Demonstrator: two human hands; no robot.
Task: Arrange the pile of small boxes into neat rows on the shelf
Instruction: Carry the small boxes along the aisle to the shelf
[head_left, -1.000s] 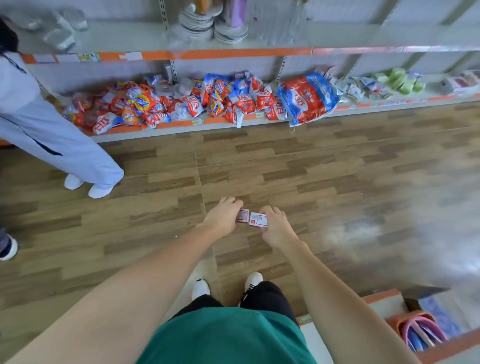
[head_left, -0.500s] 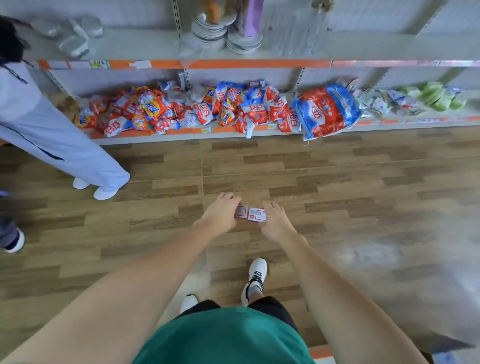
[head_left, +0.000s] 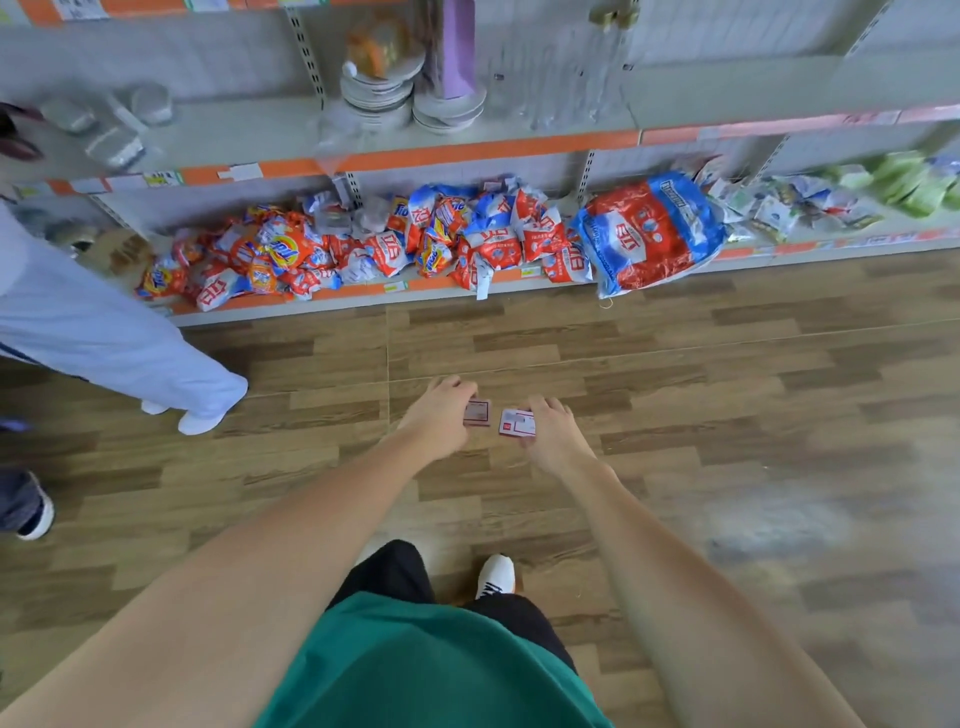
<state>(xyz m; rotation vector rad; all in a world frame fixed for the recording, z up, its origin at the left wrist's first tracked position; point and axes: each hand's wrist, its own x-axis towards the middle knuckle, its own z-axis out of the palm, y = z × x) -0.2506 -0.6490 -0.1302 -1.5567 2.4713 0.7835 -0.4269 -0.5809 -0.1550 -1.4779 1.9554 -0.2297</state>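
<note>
Both my arms reach forward over the wooden floor. My left hand (head_left: 439, 415) grips a small red-and-white box (head_left: 477, 413) with curled fingers. My right hand (head_left: 553, 434) holds a second small red-and-white box (head_left: 516, 423), its printed face up. A narrow gap separates the two boxes. The shelf unit (head_left: 467, 148) with orange edge strips stands ahead across the aisle. No pile of small boxes shows in this view.
Detergent bags (head_left: 363, 244) crowd the bottom shelf, with a large red-and-blue bag (head_left: 649, 228) to the right. Stacked plates (head_left: 379, 93) stand on the shelf above. A person in pale trousers (head_left: 119, 343) stands at the left. Another shoe (head_left: 34, 512) shows at far left.
The two boxes, touching side by side earlier, have come apart as my hands separated slightly. The view has moved closer to the shelf across the aisle.
</note>
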